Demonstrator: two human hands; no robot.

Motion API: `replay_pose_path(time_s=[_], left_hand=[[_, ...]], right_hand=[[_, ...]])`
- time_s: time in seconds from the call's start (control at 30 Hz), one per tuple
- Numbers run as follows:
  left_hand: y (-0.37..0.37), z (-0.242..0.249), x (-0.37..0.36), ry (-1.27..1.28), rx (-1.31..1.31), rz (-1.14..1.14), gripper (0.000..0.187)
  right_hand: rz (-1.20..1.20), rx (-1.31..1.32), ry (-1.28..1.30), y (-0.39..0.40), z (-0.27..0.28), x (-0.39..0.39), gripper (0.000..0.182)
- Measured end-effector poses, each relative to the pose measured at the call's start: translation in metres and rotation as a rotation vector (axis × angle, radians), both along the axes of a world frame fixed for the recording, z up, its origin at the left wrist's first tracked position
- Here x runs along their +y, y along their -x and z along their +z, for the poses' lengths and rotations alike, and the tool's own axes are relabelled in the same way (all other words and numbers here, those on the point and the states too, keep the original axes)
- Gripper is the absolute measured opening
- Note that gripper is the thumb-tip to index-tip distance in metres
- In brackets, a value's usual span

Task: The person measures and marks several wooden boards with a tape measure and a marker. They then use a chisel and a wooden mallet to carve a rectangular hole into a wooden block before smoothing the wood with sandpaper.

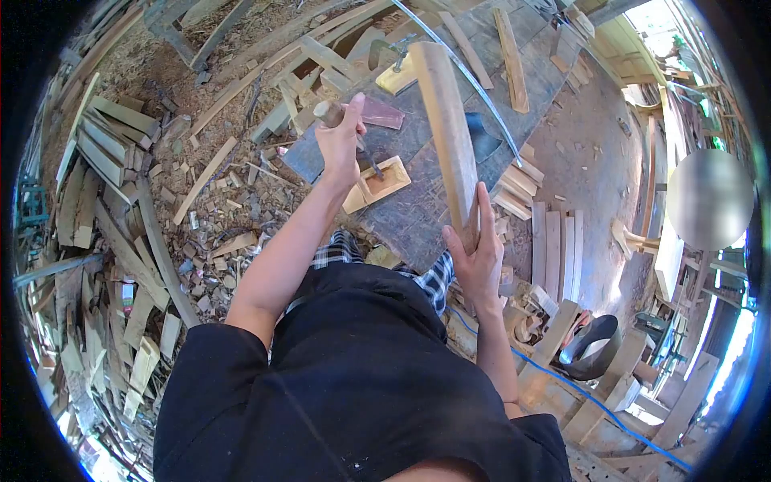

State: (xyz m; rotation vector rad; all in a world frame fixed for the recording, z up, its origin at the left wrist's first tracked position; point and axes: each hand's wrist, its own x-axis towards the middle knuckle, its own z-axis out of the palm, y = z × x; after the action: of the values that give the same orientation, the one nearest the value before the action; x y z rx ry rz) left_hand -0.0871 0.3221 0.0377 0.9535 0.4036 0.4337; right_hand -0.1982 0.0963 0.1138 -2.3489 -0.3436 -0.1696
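Observation:
My left hand (341, 149) is closed around the wooden handle of a chisel (375, 166). The blade points down into the hollow of a small pale wooden block (392, 183), which has two recesses and lies on the dark worktop (418, 229). In my right hand (479, 261) is the lower end of a long, thick wooden mallet (446, 128), raised above the worktop to the right of the block. The mallet is apart from the chisel. A flat reddish piece (384, 113) lies beyond my left hand.
At the worktop's far edge a clamp (389, 50) sits by a yellowish block (397, 76). A pale strip (474, 76) crosses the top. Scrap wood (120, 265) is heaped on the left, boards (554, 249) stand at right, and another person (711, 201) is at far right.

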Motion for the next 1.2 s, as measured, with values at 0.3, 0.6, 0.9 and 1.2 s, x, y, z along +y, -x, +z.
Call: replay_pose_path(time_s=[0.3,0.6,0.9,1.2], left_hand=[[0.001,0.024,-0.038,-0.191,-0.082,-0.114,0.028],[-0.002,-0.011,-0.048,-0.274,-0.272,-0.133,0.022],[-0.001,-0.033,-0.062,-0.684,-0.242,-0.021,0.028],[0.011,-0.018,-0.075,-0.703,-0.186,-0.076,0.025]], right_hand=[[-0.087,0.131,-0.079,0.011,-0.003,-0.006,0.076],[-0.063,0.061,-0.006,0.018,-0.006,-0.006,0.077],[-0.048,0.172,-0.096,0.014,0.009,-0.002,0.079],[0.003,0.022,-0.177,-0.002,0.037,0.007,0.081]])
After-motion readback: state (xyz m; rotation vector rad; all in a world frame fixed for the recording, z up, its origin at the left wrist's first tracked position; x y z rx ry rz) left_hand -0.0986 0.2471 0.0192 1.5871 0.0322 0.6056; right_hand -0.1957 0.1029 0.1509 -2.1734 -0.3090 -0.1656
